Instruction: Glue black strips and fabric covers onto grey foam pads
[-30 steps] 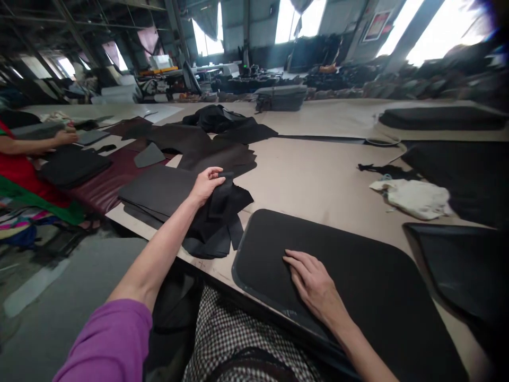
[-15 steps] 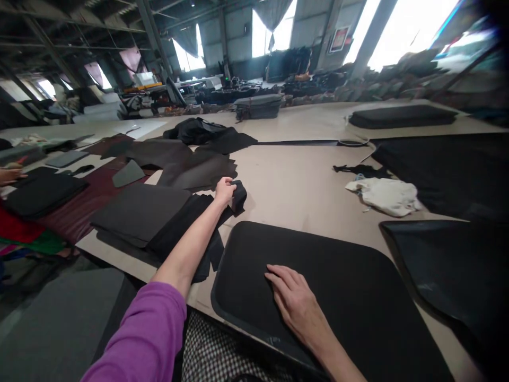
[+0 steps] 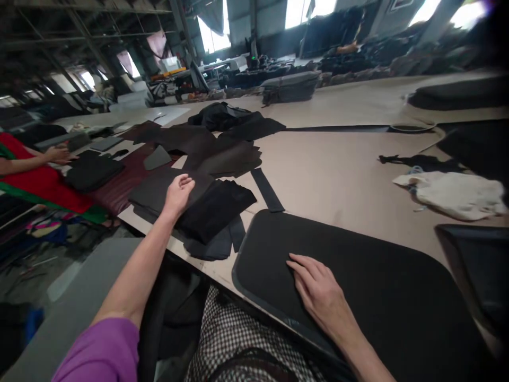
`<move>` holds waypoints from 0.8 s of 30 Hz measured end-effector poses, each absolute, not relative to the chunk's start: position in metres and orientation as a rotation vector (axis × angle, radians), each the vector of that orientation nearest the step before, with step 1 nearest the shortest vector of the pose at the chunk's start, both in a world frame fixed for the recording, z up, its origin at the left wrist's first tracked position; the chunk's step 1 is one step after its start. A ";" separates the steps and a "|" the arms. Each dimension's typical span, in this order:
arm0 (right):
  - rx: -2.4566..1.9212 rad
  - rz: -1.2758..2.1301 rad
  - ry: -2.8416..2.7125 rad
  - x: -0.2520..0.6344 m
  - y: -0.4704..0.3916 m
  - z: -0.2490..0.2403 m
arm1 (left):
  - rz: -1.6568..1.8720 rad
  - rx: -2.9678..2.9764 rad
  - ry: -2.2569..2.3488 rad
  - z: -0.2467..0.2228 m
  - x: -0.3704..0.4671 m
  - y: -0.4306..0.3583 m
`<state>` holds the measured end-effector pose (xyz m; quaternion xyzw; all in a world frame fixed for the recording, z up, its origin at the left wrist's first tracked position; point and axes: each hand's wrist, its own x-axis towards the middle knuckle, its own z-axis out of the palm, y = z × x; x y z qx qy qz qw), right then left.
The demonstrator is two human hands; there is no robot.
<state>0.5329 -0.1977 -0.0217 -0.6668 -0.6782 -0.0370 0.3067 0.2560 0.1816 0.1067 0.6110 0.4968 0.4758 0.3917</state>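
My left hand (image 3: 180, 193) is over a stack of dark grey sheets (image 3: 153, 185) at the left, its fingers curled; whether it pinches anything is too small to tell. Black fabric pieces (image 3: 218, 204) lie fanned out beside that stack. A narrow black strip (image 3: 267, 190) rests on the table (image 3: 318, 175) beyond them. My right hand (image 3: 318, 289) lies with fingers spread on a large black panel (image 3: 369, 270) with rounded corners.
Another person's hands (image 3: 59, 154) are at the far left, near a dark pile (image 3: 93, 170). Brown sheets (image 3: 222, 154) and a black cloth heap (image 3: 222, 119) lie farther back. A white cloth (image 3: 453, 193) is at the right.
My left hand has let go of the black piece and moved left over the stack; a narrow strip now lies flat on the table. The view has turned left. My right hand stays on the panel.
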 end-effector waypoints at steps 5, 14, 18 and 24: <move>-1.742 -0.143 -1.815 0.536 -0.195 -0.025 | 1.230 0.951 1.425 0.080 0.136 0.142; -1.720 -0.183 -1.853 0.540 -0.193 -0.031 | 1.091 0.548 1.312 0.054 0.115 0.108; -1.722 -0.185 -1.870 0.542 -0.193 -0.034 | 1.059 0.483 1.262 0.050 0.122 0.114; -1.721 -0.195 -1.873 0.544 -0.193 -0.037 | 1.016 0.405 1.240 0.046 0.128 0.134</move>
